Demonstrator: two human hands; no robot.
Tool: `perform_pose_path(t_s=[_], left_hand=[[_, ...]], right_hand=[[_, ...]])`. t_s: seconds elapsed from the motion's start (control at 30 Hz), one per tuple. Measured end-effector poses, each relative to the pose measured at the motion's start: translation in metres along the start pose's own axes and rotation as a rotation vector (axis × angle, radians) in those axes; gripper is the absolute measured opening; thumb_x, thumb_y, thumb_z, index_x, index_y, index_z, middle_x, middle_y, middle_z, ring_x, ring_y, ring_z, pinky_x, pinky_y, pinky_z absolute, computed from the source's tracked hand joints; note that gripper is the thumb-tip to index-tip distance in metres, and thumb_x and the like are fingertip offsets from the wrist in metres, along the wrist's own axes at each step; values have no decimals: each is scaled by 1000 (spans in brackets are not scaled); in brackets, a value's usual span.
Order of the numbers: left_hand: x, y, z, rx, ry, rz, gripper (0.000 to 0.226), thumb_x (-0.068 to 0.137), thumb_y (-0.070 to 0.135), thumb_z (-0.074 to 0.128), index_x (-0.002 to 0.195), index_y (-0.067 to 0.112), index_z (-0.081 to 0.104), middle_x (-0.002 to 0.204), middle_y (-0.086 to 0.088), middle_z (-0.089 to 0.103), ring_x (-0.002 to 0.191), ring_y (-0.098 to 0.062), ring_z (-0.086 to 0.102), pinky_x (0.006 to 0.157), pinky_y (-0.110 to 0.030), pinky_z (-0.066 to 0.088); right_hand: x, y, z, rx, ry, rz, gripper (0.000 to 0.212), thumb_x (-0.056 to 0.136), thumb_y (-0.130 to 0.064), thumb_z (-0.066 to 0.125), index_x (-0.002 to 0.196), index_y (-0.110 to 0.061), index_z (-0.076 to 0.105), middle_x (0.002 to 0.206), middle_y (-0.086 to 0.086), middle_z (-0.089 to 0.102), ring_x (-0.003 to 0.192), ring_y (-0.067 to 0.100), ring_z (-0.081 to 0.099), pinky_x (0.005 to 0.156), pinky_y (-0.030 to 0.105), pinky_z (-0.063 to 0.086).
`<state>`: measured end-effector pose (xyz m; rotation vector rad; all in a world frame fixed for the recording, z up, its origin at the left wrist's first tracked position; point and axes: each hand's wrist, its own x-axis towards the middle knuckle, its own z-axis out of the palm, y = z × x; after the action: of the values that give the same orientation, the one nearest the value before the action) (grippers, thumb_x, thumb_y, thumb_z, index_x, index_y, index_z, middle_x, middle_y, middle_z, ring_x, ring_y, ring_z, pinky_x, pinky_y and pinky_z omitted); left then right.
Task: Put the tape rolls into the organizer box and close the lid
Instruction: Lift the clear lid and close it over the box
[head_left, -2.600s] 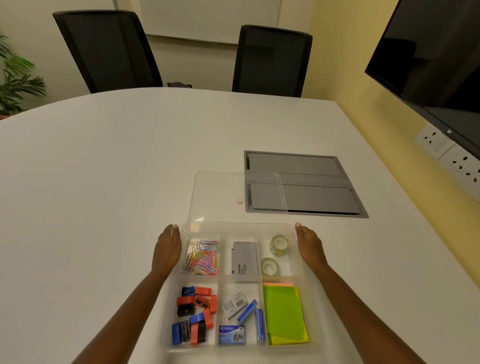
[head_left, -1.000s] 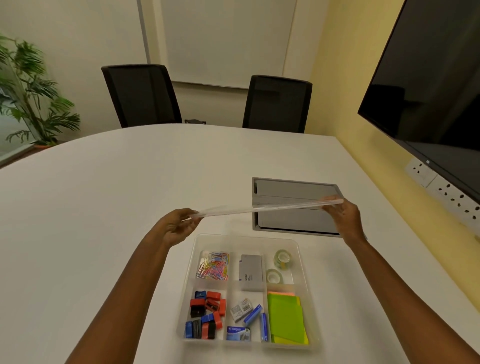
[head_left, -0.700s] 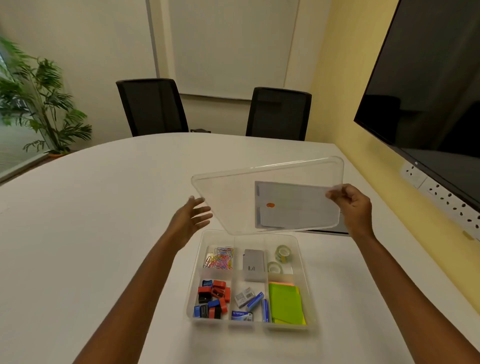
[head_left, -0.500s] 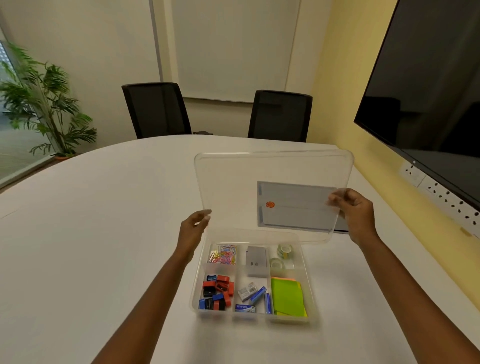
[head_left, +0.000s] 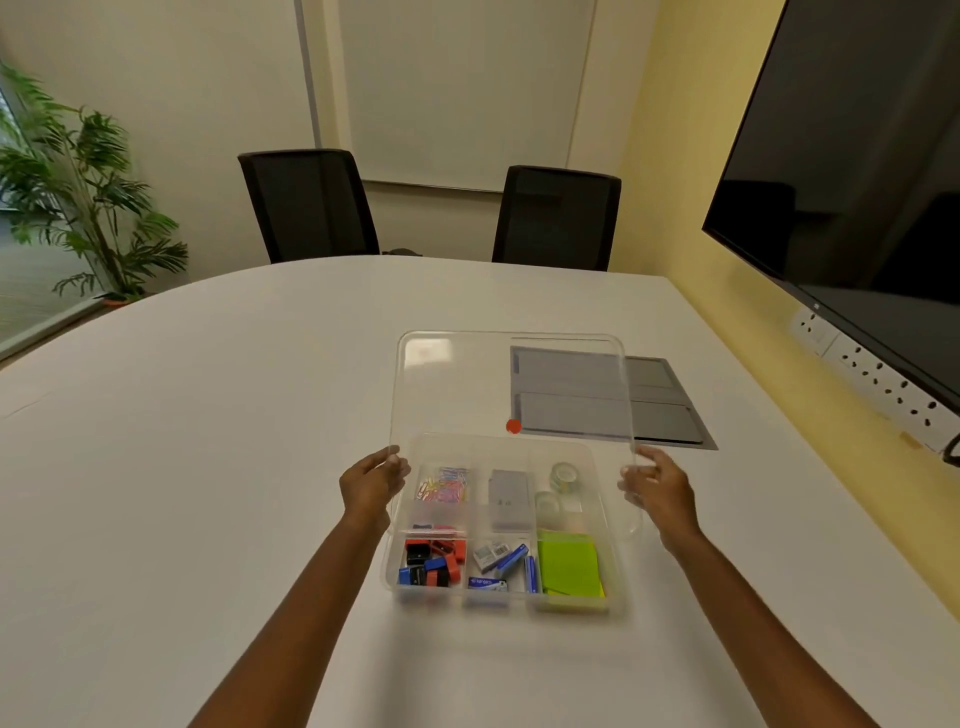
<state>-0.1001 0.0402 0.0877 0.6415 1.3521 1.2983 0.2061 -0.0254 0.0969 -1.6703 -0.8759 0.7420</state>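
The clear organizer box (head_left: 388, 574) sits on the white table in front of me. Two clear tape rolls (head_left: 563, 472) lie in its far right compartment. The clear lid (head_left: 457, 384), marked with a red dot, is tilted over the far half of the box, its near edge low over the middle. My left hand (head_left: 371, 486) grips the lid's left edge and my right hand (head_left: 655, 491) grips its right edge. The other compartments hold coloured paper clips, a grey stapler, binder clips, staple boxes and green sticky notes (head_left: 567, 566).
A grey cable hatch (head_left: 660, 410) is set into the table behind the box. Two black chairs (head_left: 311, 205) stand at the far edge. A dark screen (head_left: 852, 171) and wall sockets line the right wall, and a plant (head_left: 83, 182) stands at the left.
The lid was lifted off the table behind the box, turned over in the air, and has now come down over the box with both hands on its sides.
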Motion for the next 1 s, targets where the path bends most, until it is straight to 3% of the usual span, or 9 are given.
perform_pose_path(t_s=[0.07, 0.1, 0.17, 0.23, 0.3, 0.4, 0.6, 1.0], left_hand=[[1, -6, -2, -26, 42, -48, 30, 85, -1, 57, 115, -4, 56, 97, -15, 64, 85, -27, 62, 88, -37, 50], [1, -10, -3, -25, 65, -63, 30, 84, -1, 58, 114, -4, 56, 92, -14, 65, 77, -25, 62, 83, -35, 51], [1, -19, -5, 27, 109, -70, 29, 83, 0, 60, 112, -5, 58, 86, -13, 64, 65, -20, 59, 79, -34, 51], [0, -28, -8, 94, 135, -62, 29, 83, 1, 61, 110, -6, 60, 100, -20, 66, 73, -26, 60, 86, -40, 50], [-1, -35, -11, 145, 150, -49, 28, 82, -1, 61, 109, -7, 59, 114, -24, 63, 88, -35, 60, 92, -45, 49], [-1, -44, -15, 239, 162, -14, 25, 84, -3, 58, 108, -8, 59, 117, -25, 62, 101, -43, 58, 93, -48, 48], [2, -55, -21, 508, 88, 51, 29, 86, 1, 57, 114, -6, 57, 121, -26, 60, 107, -44, 56, 97, -53, 44], [2, -71, -29, 717, -16, 73, 33, 89, 6, 50, 122, 2, 53, 120, -26, 61, 105, -40, 59, 95, -46, 45]], right_hand=[[-10, 22, 3, -90, 38, 10, 31, 88, 2, 57, 119, -1, 57, 91, 19, 63, 75, 25, 58, 50, 9, 48], [-15, 32, 5, -130, 61, 24, 30, 87, 2, 58, 117, 0, 59, 94, 22, 66, 79, 25, 57, 55, 11, 49], [-22, 47, 8, -196, 86, 76, 28, 85, 1, 61, 113, 1, 63, 107, 25, 68, 88, 25, 57, 76, 28, 50], [-29, 58, 12, -216, 88, 121, 27, 84, 2, 62, 111, 4, 64, 114, 25, 66, 100, 31, 61, 93, 38, 47], [-35, 66, 15, -217, 88, 144, 27, 83, 4, 63, 110, 7, 64, 115, 26, 66, 109, 35, 60, 98, 38, 44], [-40, 76, 18, -231, 91, 167, 27, 82, 6, 63, 109, 9, 64, 116, 26, 65, 111, 36, 59, 98, 37, 42], [-43, 85, 18, -265, 121, 171, 24, 82, 6, 63, 105, 10, 65, 111, 27, 67, 108, 37, 60, 94, 37, 44], [-47, 86, 15, -342, 52, 153, 26, 88, -3, 59, 113, 3, 62, 114, 26, 66, 108, 36, 60, 92, 35, 45]])
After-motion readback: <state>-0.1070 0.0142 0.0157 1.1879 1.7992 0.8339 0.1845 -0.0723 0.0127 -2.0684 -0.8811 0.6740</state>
